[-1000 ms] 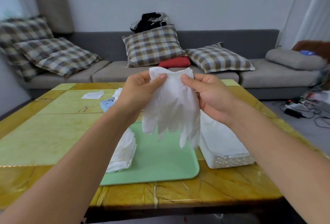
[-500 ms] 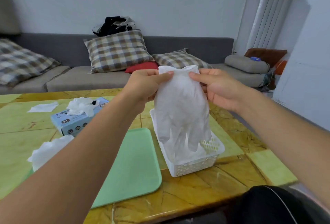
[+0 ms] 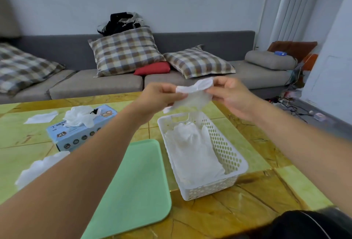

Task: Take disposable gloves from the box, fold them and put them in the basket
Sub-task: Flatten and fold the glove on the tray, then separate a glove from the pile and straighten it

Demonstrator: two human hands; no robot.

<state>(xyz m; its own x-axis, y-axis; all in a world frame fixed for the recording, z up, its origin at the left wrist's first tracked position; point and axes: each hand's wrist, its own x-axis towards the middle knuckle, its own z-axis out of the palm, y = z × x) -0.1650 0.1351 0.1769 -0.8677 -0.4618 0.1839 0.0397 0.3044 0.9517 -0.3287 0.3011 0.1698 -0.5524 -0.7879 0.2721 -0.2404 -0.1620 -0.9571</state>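
A thin white disposable glove (image 3: 192,95) hangs in the air above the far end of the white perforated basket (image 3: 226,155). My left hand (image 3: 158,97) pinches its left cuff edge and my right hand (image 3: 228,94) pinches its right edge. The glove looks bunched and blurred between them. Inside the basket lie several folded white gloves (image 3: 190,151). The blue glove box (image 3: 80,134) stands at the left of the table, with gloves spilling out of its top opening.
A green tray (image 3: 137,185) lies left of the basket on the yellow-green marble table (image 3: 257,191). A pile of white gloves (image 3: 38,168) sits at the tray's left, partly behind my forearm. A white sheet (image 3: 41,117) lies far left. A grey sofa with cushions stands behind.
The glove hung full length from both hands before; now it is pulled up and bunched shorter between them. My hands have lowered and moved forward over the basket's far end. The view shifted right.
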